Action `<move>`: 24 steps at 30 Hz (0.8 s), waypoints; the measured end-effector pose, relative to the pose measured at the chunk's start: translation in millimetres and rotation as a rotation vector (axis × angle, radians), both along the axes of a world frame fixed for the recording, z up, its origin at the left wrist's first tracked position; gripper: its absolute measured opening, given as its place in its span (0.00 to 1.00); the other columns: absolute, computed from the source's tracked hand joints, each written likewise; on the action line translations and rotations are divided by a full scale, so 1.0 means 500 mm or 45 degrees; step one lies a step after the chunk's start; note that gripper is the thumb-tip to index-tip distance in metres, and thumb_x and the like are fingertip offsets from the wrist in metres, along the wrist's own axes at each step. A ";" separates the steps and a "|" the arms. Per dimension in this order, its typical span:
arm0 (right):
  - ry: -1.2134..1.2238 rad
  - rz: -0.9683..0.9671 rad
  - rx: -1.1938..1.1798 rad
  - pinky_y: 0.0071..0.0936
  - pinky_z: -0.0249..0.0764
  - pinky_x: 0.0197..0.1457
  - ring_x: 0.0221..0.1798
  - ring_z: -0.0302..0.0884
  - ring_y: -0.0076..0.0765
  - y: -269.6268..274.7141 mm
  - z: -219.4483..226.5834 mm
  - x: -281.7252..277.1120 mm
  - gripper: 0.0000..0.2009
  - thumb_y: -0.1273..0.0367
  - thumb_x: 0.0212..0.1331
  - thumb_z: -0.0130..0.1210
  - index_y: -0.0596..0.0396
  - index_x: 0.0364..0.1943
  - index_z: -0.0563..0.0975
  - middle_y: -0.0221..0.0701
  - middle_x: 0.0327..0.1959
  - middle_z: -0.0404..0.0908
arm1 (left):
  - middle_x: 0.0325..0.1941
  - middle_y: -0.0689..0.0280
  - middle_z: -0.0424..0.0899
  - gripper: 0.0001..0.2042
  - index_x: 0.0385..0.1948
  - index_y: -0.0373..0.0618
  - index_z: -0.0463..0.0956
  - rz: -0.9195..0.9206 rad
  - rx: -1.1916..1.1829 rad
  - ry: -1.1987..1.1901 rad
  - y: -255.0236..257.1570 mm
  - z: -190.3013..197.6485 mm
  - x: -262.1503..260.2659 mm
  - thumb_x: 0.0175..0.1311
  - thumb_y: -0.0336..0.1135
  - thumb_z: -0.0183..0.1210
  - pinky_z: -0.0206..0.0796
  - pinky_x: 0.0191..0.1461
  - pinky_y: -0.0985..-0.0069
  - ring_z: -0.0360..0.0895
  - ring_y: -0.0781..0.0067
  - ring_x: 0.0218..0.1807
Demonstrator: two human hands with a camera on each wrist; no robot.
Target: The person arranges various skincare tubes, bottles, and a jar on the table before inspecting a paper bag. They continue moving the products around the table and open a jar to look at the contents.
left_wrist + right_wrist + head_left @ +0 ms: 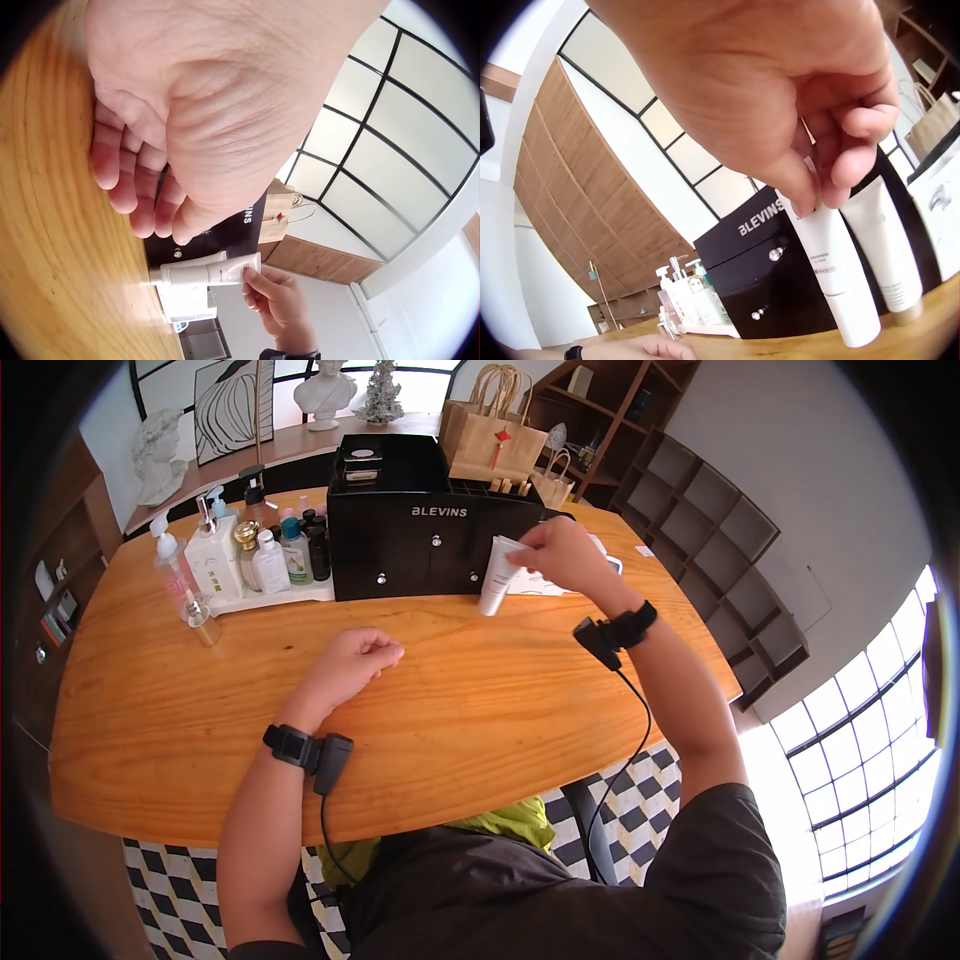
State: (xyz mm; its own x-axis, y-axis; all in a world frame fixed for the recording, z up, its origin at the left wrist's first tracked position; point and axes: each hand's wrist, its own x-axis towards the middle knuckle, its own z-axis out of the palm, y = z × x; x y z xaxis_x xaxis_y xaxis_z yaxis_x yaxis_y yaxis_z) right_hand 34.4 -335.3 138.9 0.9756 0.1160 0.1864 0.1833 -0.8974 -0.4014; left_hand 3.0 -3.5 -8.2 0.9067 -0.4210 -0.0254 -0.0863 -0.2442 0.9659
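My right hand [568, 555] pinches the top end of a white tube [494, 588] between thumb and fingers, in front of the black drawer box [400, 545]. In the right wrist view the held tube [836, 277] is tilted, cap down, close to the tabletop; whether it touches is unclear. A second white tube [885, 247] stands cap down beside it, near the box. My left hand [345, 670] holds nothing, its fingers loosely curled at the middle of the table; the left wrist view shows its palm [210, 112] close up.
On the wooden table [440, 700], several bottles stand in a white tray [285, 598] left of the box, with a small dropper bottle [203, 622] in front. White papers [540, 582] lie right of the box. Paper bags [495, 445] stand behind it. A cable hangs from each wrist camera.
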 end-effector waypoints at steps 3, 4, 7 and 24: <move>0.077 -0.050 0.021 0.28 0.80 0.33 0.25 0.84 0.26 -0.066 -0.002 -0.017 0.13 0.64 0.61 0.72 0.61 0.39 0.92 0.33 0.25 0.89 | 0.38 0.69 0.88 0.14 0.48 0.37 0.87 0.014 0.039 0.006 -0.002 0.013 -0.005 0.76 0.40 0.65 0.74 0.46 0.78 0.79 0.80 0.39; 0.080 -0.102 0.030 0.28 0.80 0.33 0.25 0.85 0.26 -0.090 -0.012 -0.014 0.13 0.64 0.61 0.72 0.61 0.39 0.92 0.34 0.25 0.89 | 0.38 0.69 0.88 0.14 0.48 0.37 0.87 0.010 0.037 0.003 -0.002 0.012 -0.003 0.76 0.40 0.65 0.74 0.46 0.78 0.79 0.80 0.39; 0.051 -0.164 0.086 0.28 0.81 0.33 0.26 0.85 0.27 -0.141 -0.047 0.001 0.14 0.63 0.61 0.73 0.63 0.38 0.91 0.33 0.24 0.88 | 0.38 0.69 0.88 0.13 0.47 0.37 0.87 -0.005 0.039 -0.020 -0.002 0.011 0.000 0.76 0.40 0.65 0.73 0.44 0.78 0.79 0.80 0.38; 0.053 -0.156 0.300 0.27 0.80 0.32 0.25 0.85 0.25 -0.122 -0.098 0.074 0.16 0.62 0.66 0.70 0.64 0.43 0.90 0.34 0.29 0.90 | 0.38 0.72 0.86 0.12 0.45 0.41 0.86 0.025 0.032 0.066 -0.003 0.008 0.001 0.77 0.42 0.65 0.69 0.41 0.83 0.76 0.84 0.37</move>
State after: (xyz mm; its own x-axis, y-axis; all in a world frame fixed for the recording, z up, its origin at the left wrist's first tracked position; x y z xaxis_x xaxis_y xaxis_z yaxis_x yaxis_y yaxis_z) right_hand 71.4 -396.5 89.7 0.9871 -0.0452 0.1538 0.0583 -0.7926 -0.6069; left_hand 3.4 -5.2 -4.1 0.9118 -0.4020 -0.0833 -0.0310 -0.2699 0.9624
